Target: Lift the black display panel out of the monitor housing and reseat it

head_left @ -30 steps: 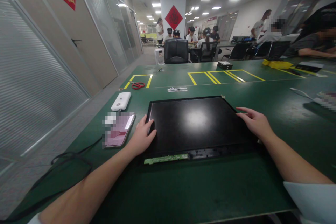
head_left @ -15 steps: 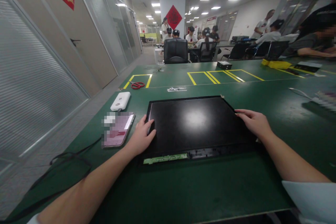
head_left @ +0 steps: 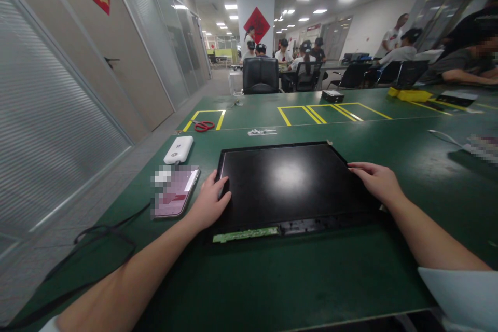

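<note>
A black LCD display panel (head_left: 288, 192) lies face up on the green tabletop (head_left: 295, 275), directly in front of the person. The left hand (head_left: 212, 199) is clamped on the panel's left edge, its thumb on the front surface and its other fingers along the side. The right hand (head_left: 375, 181) pinches the panel's right edge, thumb and forefinger close together; how far its other fingers reach under the panel cannot be told. A narrow green circuit board (head_left: 245, 235) runs along the left part of the panel's near edge.

Left of the panel, just beyond the left hand, lies a smartphone (head_left: 184, 194), partly pixelated, with a white power bank (head_left: 179, 150) behind it. A dark cord (head_left: 134, 214) trails away on that same side. Beyond the panel's far left corner rest red-handled scissors (head_left: 204, 126), and just past its far edge is a little cluster of white pieces (head_left: 261, 132). Farther behind the panel are yellow tape outlines (head_left: 283, 116), a small black box (head_left: 332, 96) and a black office chair (head_left: 260, 75).
</note>
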Available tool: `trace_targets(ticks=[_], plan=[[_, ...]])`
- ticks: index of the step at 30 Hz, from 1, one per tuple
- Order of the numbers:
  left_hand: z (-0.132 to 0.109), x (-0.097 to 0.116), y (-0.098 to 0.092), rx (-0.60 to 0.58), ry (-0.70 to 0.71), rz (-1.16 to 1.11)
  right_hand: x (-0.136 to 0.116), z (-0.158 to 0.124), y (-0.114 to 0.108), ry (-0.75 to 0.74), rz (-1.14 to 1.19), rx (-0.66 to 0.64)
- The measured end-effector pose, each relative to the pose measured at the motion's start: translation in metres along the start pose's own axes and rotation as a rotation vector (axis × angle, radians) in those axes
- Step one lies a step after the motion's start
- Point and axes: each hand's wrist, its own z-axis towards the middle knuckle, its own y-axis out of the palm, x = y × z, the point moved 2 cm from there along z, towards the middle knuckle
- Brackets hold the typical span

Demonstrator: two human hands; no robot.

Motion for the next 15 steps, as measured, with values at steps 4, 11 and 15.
trace_targets(ticks=[4,11,15], plan=[[-0.0002,0.0015,0.0001,0.000,-0.005,0.017,0.0021,0.0009,0.0011,-0.015,-0.007,0.003],[0.0000,0.0026,-0.0005,-0.001,-0.011,0.028,0.0030,0.0020,0.0001,-0.043,-0.035,0.012],[0.0001,0.0031,-0.0006,-0.003,-0.009,0.019,0.0016,0.0010,-0.0008,-0.047,-0.034,0.008]])
